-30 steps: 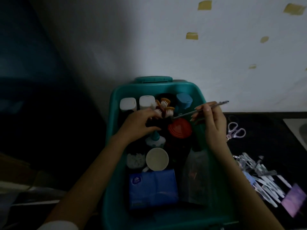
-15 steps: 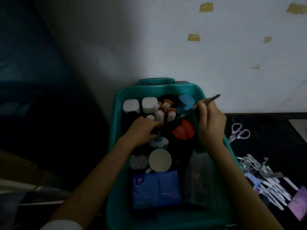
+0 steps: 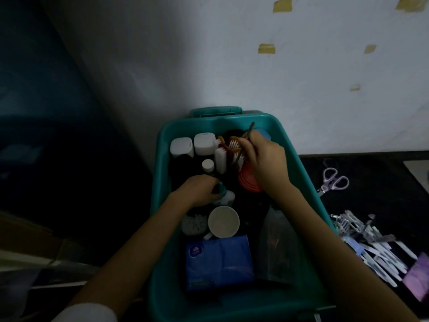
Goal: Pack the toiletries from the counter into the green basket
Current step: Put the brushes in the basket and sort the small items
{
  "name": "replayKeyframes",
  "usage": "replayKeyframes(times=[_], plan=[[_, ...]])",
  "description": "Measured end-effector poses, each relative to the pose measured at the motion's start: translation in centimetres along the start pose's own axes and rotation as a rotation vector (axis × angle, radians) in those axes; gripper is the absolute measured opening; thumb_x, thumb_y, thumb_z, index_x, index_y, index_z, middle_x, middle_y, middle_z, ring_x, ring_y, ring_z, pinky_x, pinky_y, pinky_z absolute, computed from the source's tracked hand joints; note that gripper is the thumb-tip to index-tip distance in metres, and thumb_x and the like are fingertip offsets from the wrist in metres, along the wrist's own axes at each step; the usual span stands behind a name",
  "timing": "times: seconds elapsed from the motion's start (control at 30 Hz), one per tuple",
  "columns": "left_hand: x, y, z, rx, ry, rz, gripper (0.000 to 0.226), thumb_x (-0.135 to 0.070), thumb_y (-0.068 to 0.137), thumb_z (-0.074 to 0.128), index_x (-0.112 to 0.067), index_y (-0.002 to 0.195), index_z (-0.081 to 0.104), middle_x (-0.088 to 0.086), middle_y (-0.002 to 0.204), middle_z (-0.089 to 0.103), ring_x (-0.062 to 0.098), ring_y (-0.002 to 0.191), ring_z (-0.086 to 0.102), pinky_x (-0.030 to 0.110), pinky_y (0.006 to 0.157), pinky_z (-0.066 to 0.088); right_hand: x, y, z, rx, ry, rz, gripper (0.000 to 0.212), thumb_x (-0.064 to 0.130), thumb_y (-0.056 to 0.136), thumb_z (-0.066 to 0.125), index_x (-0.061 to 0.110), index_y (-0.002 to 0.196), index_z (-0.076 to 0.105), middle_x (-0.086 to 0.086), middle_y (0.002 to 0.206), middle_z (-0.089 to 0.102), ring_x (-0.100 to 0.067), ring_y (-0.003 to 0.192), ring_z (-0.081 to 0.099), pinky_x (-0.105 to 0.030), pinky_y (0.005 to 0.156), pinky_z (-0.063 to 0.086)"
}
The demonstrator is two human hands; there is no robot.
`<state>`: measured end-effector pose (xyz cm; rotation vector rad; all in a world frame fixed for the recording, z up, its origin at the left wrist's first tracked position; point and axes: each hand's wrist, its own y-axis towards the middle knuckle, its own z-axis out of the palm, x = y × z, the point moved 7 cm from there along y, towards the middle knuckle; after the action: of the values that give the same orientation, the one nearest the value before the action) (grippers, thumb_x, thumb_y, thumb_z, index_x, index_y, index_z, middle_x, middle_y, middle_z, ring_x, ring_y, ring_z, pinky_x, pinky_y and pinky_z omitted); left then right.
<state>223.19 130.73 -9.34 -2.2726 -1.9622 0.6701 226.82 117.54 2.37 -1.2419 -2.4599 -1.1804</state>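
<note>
Right hand (image 3: 264, 159) pinches a thin dark tool (image 3: 249, 132) between thumb and fingertips. The tool is tilted, its top end pointing up toward the back rim and its lower end down among the toothbrushes (image 3: 234, 145); what kind of tool it is can't be made out. The hand is inside the green basket (image 3: 162, 159), at the back right, over a red round lid (image 3: 247, 180).

Left hand (image 3: 199, 189) is low in the basket's middle left, fingers curled, touching a teal-capped white bottle (image 3: 224, 195). It's too dark there to tell if it actually grips anything.

Basket contents:
- Back row: two white-capped containers (image 3: 181, 147), a white brush (image 3: 220, 159), orange-headed toothbrushes standing up, and a blue cap (image 3: 264, 133) mostly hidden behind the right hand.
- Just below the white caps: a small white-capped bottle (image 3: 207, 165).
- Middle: a cream cup (image 3: 223, 221), mouth up, with a tub of cotton swabs (image 3: 193, 223) just left of it.
- Front: a blue tissue pack (image 3: 218, 261) lying flat, and a clear plastic bag (image 3: 278, 247) to its right.

The basket sits against a white wall (image 3: 325, 89) with yellow tape bits (image 3: 267, 48) on it.

On the dark counter (image 3: 383, 201) right of the basket:
- purple-handled scissors (image 3: 334, 180)
- a pile of white-handled items (image 3: 376, 249), nearer
- a purple packet (image 3: 417, 277) at the frame edge
</note>
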Motion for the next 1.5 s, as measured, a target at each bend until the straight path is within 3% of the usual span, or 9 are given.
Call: replayKeyframes(times=[0.07,0.17,0.37,0.6,0.8,1.0,1.13,1.33,1.5], plan=[[-0.1,0.1,0.4,0.022,0.009,0.004,0.033,-0.036,0.092,0.057,-0.012,0.114,0.057,0.011,0.118,0.061,0.027,0.101,0.058,0.03,0.072,0.04,0.2,-0.6,1.7,0.095,-0.071,-0.057,0.026,0.028,0.096,0.048,0.005,0.089,0.057,-0.013,0.069,0.062,-0.033,0.058,0.059,-0.031,0.047,0.036],[0.0,0.2,0.6,0.027,-0.001,-0.001,0.036,-0.037,0.091,0.058,-0.013,0.118,0.055,0.01,0.122,0.059,0.027,0.104,0.057,0.029,0.072,0.038,-0.4,-2.3,4.7,0.293,-0.077,-0.035,0.026,0.026,0.098,0.048,0.004,0.11,0.055,-0.018,0.083,0.065,-0.038,0.068,0.061,-0.034,0.052,0.038],[-0.1,0.2,0.7,0.039,-0.02,-0.013,0.041,-0.035,0.092,0.057,-0.012,0.126,0.051,0.011,0.128,0.056,0.027,0.11,0.055,0.033,0.083,0.045,-2.1,1.1,5.6,0.287,-0.116,0.098,0.029,0.03,0.101,0.04,0.005,0.104,0.055,-0.018,0.083,0.065,-0.037,0.074,0.059,-0.035,0.054,0.033],[-0.4,0.1,0.4,0.03,-0.044,0.023,0.063,-0.032,0.093,0.057,-0.015,0.147,0.028,0.012,0.144,0.044,0.029,0.125,0.047,0.035,0.097,0.043,-3.1,2.1,6.4,0.254,-0.257,0.237,0.036,0.037,0.1,0.041,0.005,0.103,0.058,-0.019,0.086,0.066,-0.037,0.08,0.062,-0.034,0.054,0.035],[-0.3,0.1,0.4,-0.003,-0.04,0.037,0.06,-0.033,0.092,0.058,-0.017,0.144,0.033,0.011,0.142,0.047,0.028,0.123,0.049,0.034,0.095,0.045,-5.8,0.6,4.3,0.155,-0.288,0.406,0.043,0.051,0.093,0.047,0.012,0.105,0.06,-0.02,0.089,0.067,-0.041,0.082,0.062,-0.037,0.059,0.039],[-0.1,0.4,0.4,-0.019,-0.061,0.032,0.058,-0.034,0.092,0.058,-0.019,0.144,0.036,0.011,0.139,0.05,0.028,0.121,0.051,0.034,0.092,0.046,-6.3,-5.6,10.2,0.611,-0.384,0.345,0.033,0.038,0.097,0.046,0.014,0.094,0.068,-0.009,0.097,0.067,-0.027,0.087,0.063,-0.029,0.065,0.039],[0.1,0.2,0.5,-0.012,-0.085,0.017,0.056,-0.035,0.092,0.058,-0.018,0.141,0.039,0.011,0.138,0.051,0.029,0.12,0.052,0.035,0.092,0.046,-7.2,-3.6,8.8,0.453,-0.244,0.477,0.034,0.045,0.091,0.05,0.013,0.092,0.063,-0.013,0.092,0.067,-0.034,0.083,0.065,-0.036,0.068,0.05],[0.2,0.6,0.6,-0.003,-0.066,0.016,0.062,-0.037,0.093,0.055,-0.02,0.147,0.03,0.011,0.141,0.048,0.029,0.122,0.05,0.033,0.09,0.045,-7.6,-1.9,5.1,0.148,-0.203,0.461,0.036,0.054,0.09,0.05,0.02,0.096,0.055,-0.008,0.088,0.069,-0.033,0.079,0.065,-0.04,0.065,0.052],[0.2,0.5,0.7,0.006,-0.051,0.017,0.064,-0.036,0.093,0.055,-0.019,0.148,0.028,0.012,0.14,0.049,0.029,0.121,0.051,0.032,0.088,0.043,-6.7,-1.1,5.0,0.102,-0.169,0.464,0.046,0.06,0.09,0.046,0.016,0.09,0.061,-0.01,0.081,0.069,-0.034,0.076,0.065,-0.039,0.062,0.051]])
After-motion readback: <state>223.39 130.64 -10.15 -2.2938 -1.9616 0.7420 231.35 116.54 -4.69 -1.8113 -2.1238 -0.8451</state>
